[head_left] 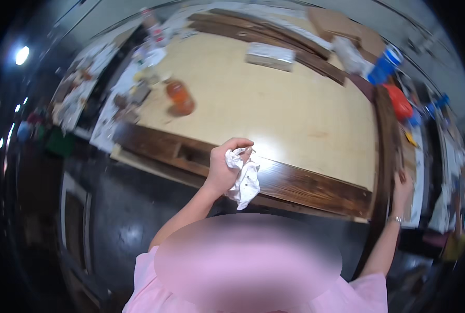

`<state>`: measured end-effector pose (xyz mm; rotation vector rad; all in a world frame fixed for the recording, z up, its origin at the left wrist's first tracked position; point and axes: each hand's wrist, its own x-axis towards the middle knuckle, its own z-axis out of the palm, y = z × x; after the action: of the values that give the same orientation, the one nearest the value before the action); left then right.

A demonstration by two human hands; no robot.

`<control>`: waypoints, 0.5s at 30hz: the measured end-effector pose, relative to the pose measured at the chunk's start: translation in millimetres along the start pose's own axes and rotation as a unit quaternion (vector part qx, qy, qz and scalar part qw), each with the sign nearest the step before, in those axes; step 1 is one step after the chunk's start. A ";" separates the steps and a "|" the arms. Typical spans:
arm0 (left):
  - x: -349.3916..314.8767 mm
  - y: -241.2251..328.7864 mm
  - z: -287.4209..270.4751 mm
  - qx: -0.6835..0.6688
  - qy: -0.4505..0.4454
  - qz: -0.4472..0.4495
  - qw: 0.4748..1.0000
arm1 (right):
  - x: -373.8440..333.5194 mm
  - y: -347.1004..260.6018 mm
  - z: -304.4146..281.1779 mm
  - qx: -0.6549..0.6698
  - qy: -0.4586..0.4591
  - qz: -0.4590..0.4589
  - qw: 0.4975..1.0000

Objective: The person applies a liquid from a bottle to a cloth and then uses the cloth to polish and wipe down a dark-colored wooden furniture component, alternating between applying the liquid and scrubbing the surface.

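While our left hand (223, 169) has its grip clamped on a crumpled white cloth (246, 187), most of the cloth hangs below the fingers (239, 142), in front of the near plank (310, 185) along the worktop (232, 99). Our right hand (403, 189) is at the outer side of the side plank (385, 146); we cannot tell whether its grip is closed. Fingers partly hide the cloth's upper end, a blurred oval (248, 261) covers much of our clothing (143, 281) (pink where it shows), and the clutter (76, 99) at left is hard to make out. We count one cloth, one amber bottle (180, 97), one pale block (270, 56) and one blue-and-white container (385, 65); the far planks (232, 30) overlap too much to number.
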<state>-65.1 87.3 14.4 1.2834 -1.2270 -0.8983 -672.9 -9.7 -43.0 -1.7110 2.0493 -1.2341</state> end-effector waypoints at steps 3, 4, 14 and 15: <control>-17.4 0.3 -90.7 0.073 0.111 0.084 0.988 | -3.6 35.2 5.9 0.012 -0.046 -0.005 0.999; -23.9 2.3 -124.2 0.041 0.170 0.046 0.984 | -6.5 40.1 5.8 0.014 -0.056 -0.014 0.998; -34.6 -104.0 -490.3 0.346 0.363 -0.094 0.860 | -67.6 -179.9 87.0 0.035 0.019 0.024 0.999; -22.4 -119.7 -506.7 0.381 0.297 -0.123 0.867 | -82.5 -229.5 104.8 0.068 0.001 0.020 0.997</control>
<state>441.4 193.8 -45.6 2.1853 -0.9320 -0.0954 -417.1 19.2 21.8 -1.6017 1.9408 -1.3299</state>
